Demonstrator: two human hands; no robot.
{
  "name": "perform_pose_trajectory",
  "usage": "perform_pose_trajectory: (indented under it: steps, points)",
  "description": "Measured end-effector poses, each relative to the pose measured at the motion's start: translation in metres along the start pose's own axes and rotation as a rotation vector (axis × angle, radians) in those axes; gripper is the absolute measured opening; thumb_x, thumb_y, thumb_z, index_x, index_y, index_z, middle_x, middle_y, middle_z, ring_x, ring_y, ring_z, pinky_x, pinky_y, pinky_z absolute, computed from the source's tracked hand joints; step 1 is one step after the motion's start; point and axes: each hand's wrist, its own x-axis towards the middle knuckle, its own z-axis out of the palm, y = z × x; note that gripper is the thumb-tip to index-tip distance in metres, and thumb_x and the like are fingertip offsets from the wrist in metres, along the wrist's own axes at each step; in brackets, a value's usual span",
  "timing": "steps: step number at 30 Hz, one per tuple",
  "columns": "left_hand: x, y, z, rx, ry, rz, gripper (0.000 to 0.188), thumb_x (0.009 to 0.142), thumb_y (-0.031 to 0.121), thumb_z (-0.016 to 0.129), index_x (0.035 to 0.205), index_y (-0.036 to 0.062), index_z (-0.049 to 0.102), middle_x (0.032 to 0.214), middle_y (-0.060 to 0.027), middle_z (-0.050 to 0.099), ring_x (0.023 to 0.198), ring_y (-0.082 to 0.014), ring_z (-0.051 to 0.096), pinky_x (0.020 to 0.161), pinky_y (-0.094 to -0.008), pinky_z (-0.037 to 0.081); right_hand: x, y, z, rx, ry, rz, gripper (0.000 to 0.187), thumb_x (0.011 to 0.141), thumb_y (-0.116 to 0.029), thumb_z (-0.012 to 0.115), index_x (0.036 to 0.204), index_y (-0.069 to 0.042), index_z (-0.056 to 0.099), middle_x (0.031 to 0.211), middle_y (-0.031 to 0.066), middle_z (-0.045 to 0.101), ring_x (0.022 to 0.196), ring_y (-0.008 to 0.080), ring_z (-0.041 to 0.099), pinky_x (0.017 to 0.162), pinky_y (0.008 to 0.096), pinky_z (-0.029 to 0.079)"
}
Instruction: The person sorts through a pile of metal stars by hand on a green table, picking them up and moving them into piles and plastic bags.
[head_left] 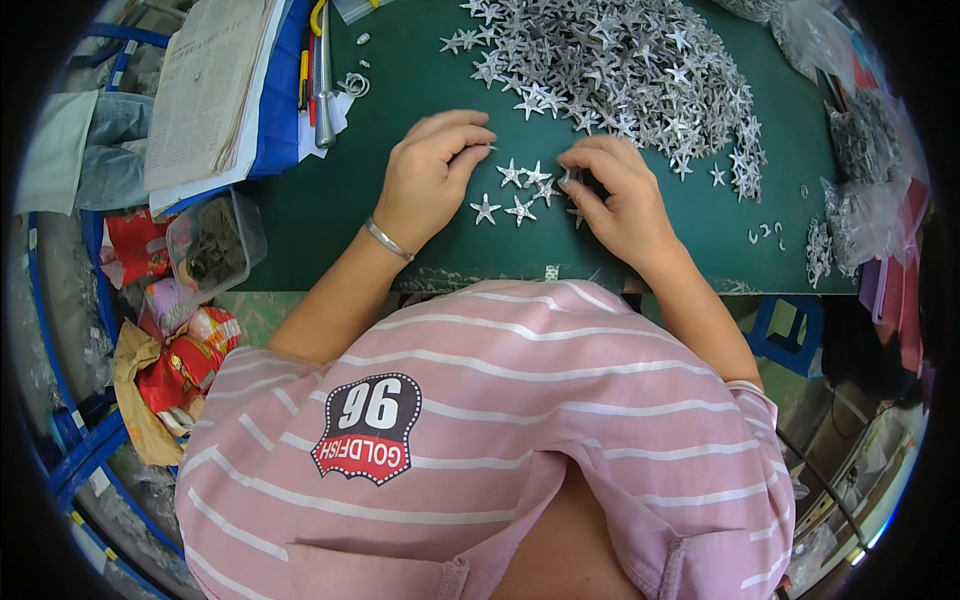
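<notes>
Stars (520,211) lie sparsely between left hand (425,170) and right hand (630,200), both pinching small pieces (567,179); the heap (640,75) beyond seems mostly left to do.

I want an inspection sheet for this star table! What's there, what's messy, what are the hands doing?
Surface: green tabletop, scuffed along its near edge.
Job's things: big pile of silver stars; small group of stars between the hands.
Clutter: papers at left; plastic bags at right.
Left hand: thumb and forefinger close together; anything held is too small to tell.
Right hand: fingers seem to pinch a silvery piece.
Cables: nothing seen for certain.
Surroundings: blue stool at right; clear box at left.
</notes>
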Motion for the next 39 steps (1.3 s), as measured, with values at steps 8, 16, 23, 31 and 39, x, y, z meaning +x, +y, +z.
perform_pose_trajectory:
  steps: [8,16,23,31,39]
  points:
    - [-0.008,0.012,-0.019,-0.088,-0.153,-0.125,0.015,0.078,0.0,0.07,0.093,0.0005,0.069,0.079,-0.0083,0.063,0.071,-0.0172,0.061,0.064,-0.0262,0.048,0.016,-0.001,0.001,-0.069,0.075,0.037,0.017,0.078,0.006,0.058,0.093,-0.001,0.064,0.093,0.0146,0.059,0.088,0.0337,0.059,0.076,0.0394,0.049]
    - [-0.005,0.014,-0.005,0.052,-0.145,0.029,0.018,0.075,0.004,0.072,0.092,0.0001,0.067,0.085,-0.0095,0.062,0.069,-0.0239,0.06,0.065,-0.0306,0.05,0.018,-0.002,0.016,-0.081,-0.052,-0.068,0.013,0.076,0.0,0.067,0.088,-0.002,0.067,0.085,0.011,0.059,0.083,0.0302,0.059,0.072,0.037,0.05]
    - [-0.005,0.017,-0.015,-0.162,-0.257,-0.388,0.01,0.082,0.004,0.067,0.091,-0.0003,0.068,0.08,-0.0091,0.064,0.074,-0.0195,0.064,0.066,-0.0277,0.051,0.019,0.0,0.0,0.937,0.067,0.499,0.004,0.086,-0.005,0.062,0.088,-0.001,0.062,0.093,0.0056,0.064,0.08,0.015,0.062,0.064,0.0291,0.05]
    - [-0.005,0.008,-0.019,-0.037,-0.084,-0.252,0.011,0.082,0.004,0.067,0.092,-0.0001,0.065,0.084,-0.0106,0.063,0.07,-0.0182,0.063,0.064,-0.0278,0.05,0.01,-0.022,0.013,-0.126,-0.15,0.168,0.013,0.08,-0.014,0.068,0.078,-0.003,0.061,0.078,0.0122,0.06,0.067,0.0324,0.061,0.061,0.0402,0.051]
    - [-0.009,0.011,-0.012,0.052,-0.14,-0.178,0.01,0.077,0.004,0.071,0.081,0.0006,0.063,0.076,-0.0112,0.058,0.068,-0.0258,0.06,0.062,-0.0335,0.048,0.013,-0.018,0.015,-0.133,-0.02,0.106,0.009,0.079,-0.01,0.066,0.08,-0.004,0.059,0.075,0.0106,0.057,0.065,0.0308,0.061,0.058,0.0406,0.051]
